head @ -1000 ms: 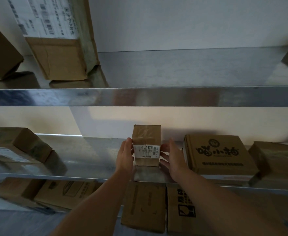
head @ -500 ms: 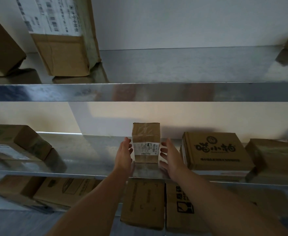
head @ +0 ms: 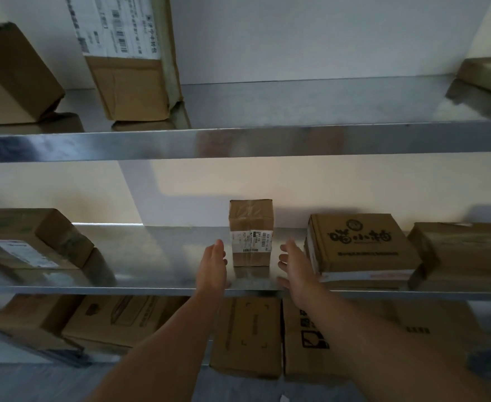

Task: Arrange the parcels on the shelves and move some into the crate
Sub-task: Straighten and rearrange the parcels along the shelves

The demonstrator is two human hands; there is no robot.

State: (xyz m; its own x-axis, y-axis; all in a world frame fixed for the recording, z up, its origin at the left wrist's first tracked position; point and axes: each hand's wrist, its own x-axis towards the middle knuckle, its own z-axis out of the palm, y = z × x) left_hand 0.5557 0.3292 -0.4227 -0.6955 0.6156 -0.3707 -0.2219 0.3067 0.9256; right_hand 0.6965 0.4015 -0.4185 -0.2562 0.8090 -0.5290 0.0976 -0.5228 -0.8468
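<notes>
A small upright cardboard parcel with a white label band stands on the middle metal shelf. My left hand is just left of it and my right hand just right of it. Both hands have straight fingers, hold nothing and stand a small gap away from the parcel. No crate is in view.
A flat printed box lies right of the parcel, with another box beyond it. A labelled box lies at the shelf's left. The top shelf carries a tall labelled parcel and others. More boxes sit on the lower shelf.
Both hands have let go of the small parcel and drawn back a little towards me. The parcel stays standing on the shelf.
</notes>
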